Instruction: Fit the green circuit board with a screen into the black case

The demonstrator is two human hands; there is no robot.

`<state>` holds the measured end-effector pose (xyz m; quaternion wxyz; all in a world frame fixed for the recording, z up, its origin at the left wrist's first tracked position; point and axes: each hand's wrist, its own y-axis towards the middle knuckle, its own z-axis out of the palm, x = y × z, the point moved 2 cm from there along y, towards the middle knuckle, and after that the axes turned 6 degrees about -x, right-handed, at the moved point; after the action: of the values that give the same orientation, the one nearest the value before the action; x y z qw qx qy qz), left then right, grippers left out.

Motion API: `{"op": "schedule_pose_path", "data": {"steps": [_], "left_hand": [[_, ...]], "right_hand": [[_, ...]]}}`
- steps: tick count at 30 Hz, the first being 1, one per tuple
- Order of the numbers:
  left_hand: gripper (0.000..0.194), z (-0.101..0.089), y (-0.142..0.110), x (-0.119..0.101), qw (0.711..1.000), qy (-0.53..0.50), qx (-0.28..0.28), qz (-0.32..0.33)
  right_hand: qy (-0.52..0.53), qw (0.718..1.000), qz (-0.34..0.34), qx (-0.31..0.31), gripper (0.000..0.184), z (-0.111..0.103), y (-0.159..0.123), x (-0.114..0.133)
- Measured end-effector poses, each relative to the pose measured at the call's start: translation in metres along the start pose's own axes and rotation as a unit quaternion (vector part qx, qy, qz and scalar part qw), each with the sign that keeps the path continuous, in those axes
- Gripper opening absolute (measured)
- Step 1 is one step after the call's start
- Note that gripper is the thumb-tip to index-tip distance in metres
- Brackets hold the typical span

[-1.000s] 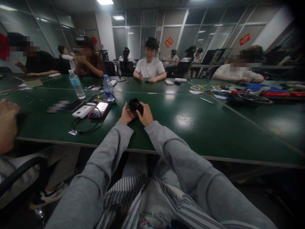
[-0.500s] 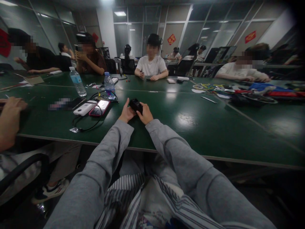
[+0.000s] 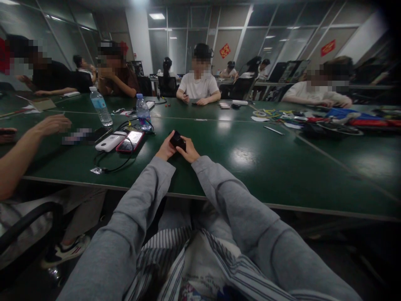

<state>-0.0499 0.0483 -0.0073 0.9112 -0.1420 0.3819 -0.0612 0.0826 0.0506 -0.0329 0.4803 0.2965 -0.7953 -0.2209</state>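
Between my two hands, just above the green table point(image 3: 250, 179), is a small black box-shaped device point(image 3: 178, 141); its exact kind is too dark to tell. My left hand point(image 3: 166, 147) closes around its left side, the thumb lying up along the edge. From the right, my right hand point(image 3: 189, 150) grips the other side with the thumb over the near face. Fingers behind the device are hidden. To the left of my hands lie a red-edged phone point(image 3: 130, 142) with a lit screen and a white power bank point(image 3: 110, 141), with a black cable point(image 3: 120, 168) looping around them.
Two water bottles point(image 3: 100, 108) point(image 3: 143, 113) stand beyond the phone. A neighbour's hand point(image 3: 52, 124) reaches over the table at left, near a dark phone point(image 3: 102, 133). A pen point(image 3: 273, 130) and a pile of cables and tools point(image 3: 338, 121) lie at right. Several people sit opposite.
My left hand has closed further around the black device, which has turned slightly. The neighbour's hand at left has moved right, out over the table.
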Motion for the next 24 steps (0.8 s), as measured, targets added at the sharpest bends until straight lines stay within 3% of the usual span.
{"op": "schedule_pose_path", "data": {"steps": [3,8,15,24], "left_hand": [[0.034,0.0,0.001,0.0,1.0,0.007,0.019,0.005],[0.042,0.004,-0.007,0.0,0.997,0.019,0.068,0.001],[0.047,0.007,-0.012,0.003,0.993,0.061,0.099,-0.025],[0.039,0.01,-0.013,0.004,0.994,0.053,0.088,-0.028]], "right_hand": [[0.086,0.991,0.098,-0.024,0.07,-0.003,0.003,-0.008],[0.227,0.939,0.25,-0.07,0.066,-0.009,0.008,-0.02],[0.339,0.894,0.289,-0.046,0.06,-0.014,0.011,-0.016],[0.33,0.881,0.336,-0.053,0.053,-0.016,0.01,-0.018]]}}
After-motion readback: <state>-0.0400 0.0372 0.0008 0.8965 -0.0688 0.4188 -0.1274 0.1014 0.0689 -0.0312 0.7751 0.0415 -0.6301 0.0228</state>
